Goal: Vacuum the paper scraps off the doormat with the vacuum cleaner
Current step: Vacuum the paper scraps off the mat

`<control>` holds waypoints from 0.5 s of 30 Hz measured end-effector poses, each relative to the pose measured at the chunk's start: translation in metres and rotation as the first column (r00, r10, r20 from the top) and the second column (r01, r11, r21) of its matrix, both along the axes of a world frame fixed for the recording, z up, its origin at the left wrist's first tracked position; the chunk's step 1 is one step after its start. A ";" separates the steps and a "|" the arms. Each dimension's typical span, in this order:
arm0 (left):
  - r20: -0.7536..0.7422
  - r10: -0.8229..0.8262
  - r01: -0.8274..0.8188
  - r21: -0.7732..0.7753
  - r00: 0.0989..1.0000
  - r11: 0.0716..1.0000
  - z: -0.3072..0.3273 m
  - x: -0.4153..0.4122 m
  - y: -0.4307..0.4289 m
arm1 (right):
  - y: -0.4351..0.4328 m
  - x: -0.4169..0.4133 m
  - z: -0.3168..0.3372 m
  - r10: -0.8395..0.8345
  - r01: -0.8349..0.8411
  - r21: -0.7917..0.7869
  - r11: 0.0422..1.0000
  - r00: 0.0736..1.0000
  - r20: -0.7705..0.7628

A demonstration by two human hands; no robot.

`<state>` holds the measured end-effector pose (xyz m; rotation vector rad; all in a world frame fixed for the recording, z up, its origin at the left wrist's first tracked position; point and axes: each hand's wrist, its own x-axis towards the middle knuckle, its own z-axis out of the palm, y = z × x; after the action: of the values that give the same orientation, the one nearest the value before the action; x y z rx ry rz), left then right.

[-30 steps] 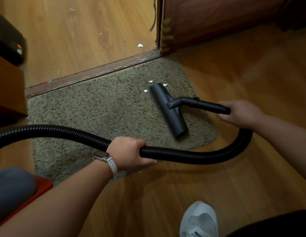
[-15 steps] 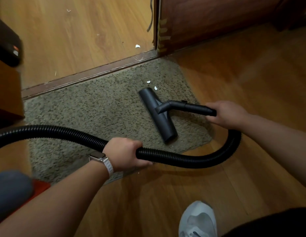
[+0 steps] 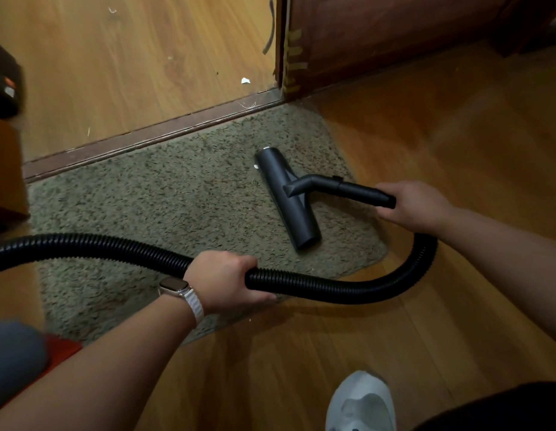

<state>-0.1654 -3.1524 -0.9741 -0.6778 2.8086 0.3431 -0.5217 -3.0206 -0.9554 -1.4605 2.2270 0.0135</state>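
Observation:
A shaggy grey-green doormat [image 3: 164, 206] lies below a dark wooden threshold. The black vacuum nozzle [image 3: 287, 197] rests flat on its right part. My right hand [image 3: 413, 206] grips the nozzle's black tube [image 3: 357, 191]. My left hand [image 3: 223, 281], with a watch on the wrist, is closed around the ribbed black hose [image 3: 317, 286], which loops behind the nozzle. Two small white paper scraps show at the nozzle's far end: one scrap [image 3: 256, 166] at its left edge, another scrap [image 3: 265, 147] at its tip.
A white scrap [image 3: 245, 81] lies on the light floor beyond the threshold [image 3: 152, 135]. A dark door edge [image 3: 293, 51] stands at the upper right. The vacuum body [image 3: 18, 356], grey and red, is at the lower left. My white shoe [image 3: 360, 402] is at the bottom.
The nozzle slid back and then forward over the scraps near the mat's far right; the loose scraps ahead of it are now mostly covered or gone. Both hands kept their grip.

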 end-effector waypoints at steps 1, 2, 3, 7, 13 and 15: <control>0.002 -0.010 0.010 -0.001 1.000 1.000 -0.001 0.001 -0.001 | -0.004 0.003 0.000 0.033 -0.033 0.008 0.999 0.999 0.005; 0.003 -0.022 0.022 -0.004 1.000 1.000 -0.001 0.002 -0.001 | -0.008 0.006 0.001 0.062 -0.062 0.015 0.998 0.998 0.009; 0.004 -0.031 0.031 -0.005 1.000 1.000 -0.003 0.004 -0.002 | -0.012 0.008 0.001 0.079 -0.079 0.023 0.997 0.997 0.011; 0.004 -0.019 0.019 0.005 1.000 1.000 -0.004 0.005 -0.005 | -0.023 0.003 0.005 0.030 -0.030 0.000 1.000 0.999 0.019; -0.032 0.045 -0.046 -0.025 0.998 0.999 0.000 -0.004 -0.015 | -0.036 -0.024 0.005 -0.181 0.181 -0.084 0.980 0.984 0.007; -0.026 0.062 -0.062 -0.010 0.998 0.998 0.004 -0.006 -0.018 | -0.043 -0.031 0.002 -0.203 0.202 -0.090 0.975 0.979 0.002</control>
<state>-0.1710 -3.1707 -0.9705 -0.7692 2.8203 0.3509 -0.5529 -3.0636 -0.9536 -1.2727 2.4002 -0.1498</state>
